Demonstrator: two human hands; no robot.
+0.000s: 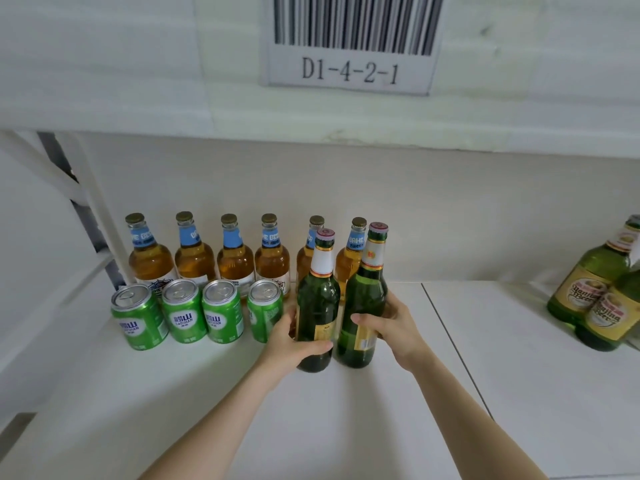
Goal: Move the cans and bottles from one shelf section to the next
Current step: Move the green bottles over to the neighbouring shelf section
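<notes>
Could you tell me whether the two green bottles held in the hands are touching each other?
Apart. The head view shows a pale strip of background between the left green bottle and the right green bottle along their bodies.

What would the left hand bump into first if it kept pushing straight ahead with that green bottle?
Probably the amber bottle right behind the green bottle that the left hand grips; the rightmost green can sits close beside. Depth is hard to judge.

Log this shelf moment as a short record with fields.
left hand: grips left green bottle
right hand: grips right green bottle
green cans: four, front row, left
amber bottles: six, back row
next section: two green bottles, far right
shelf label: D1-4-2-1
</notes>
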